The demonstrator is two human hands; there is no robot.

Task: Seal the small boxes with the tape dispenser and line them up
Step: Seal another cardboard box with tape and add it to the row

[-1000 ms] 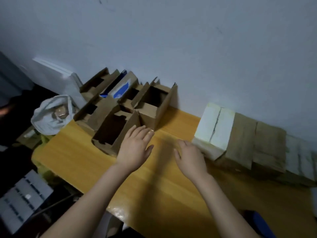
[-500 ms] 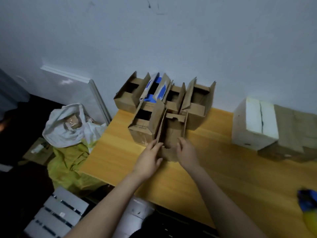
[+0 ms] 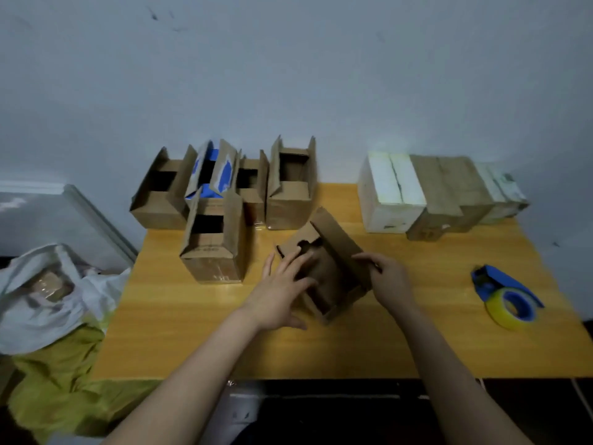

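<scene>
**Both hands on one open box at mid-surface**

A small brown box [image 3: 330, 271] sits tilted on the yellow wooden surface [image 3: 192, 332], turned at an angle to the edge, its flaps up and its dark inside showing. The left hand [image 3: 282, 290] lies against the box's left side with fingers fairly straight and spread, reaching over the near flap. The right hand [image 3: 390, 277] has its fingers curled round the edge of the long right flap, gripping it. The two hands are apart, one on each side of the box.

Behind and to the left, a cluster of open boxes [image 3: 221, 242] stands with flaps upright; the back ones are against the wall [image 3: 288, 75], and one shows blue inside. At the back right, a row of sealed boxes [image 3: 449, 194] lies side by side, touching, the leftmost white. The blue dispenser [image 3: 503, 295] with its yellow roll rests on the surface at the right, well apart from both hands.

Off the left edge lie a white bag [image 3: 48, 300] and a yellow-green cloth [image 3: 64, 380].
</scene>
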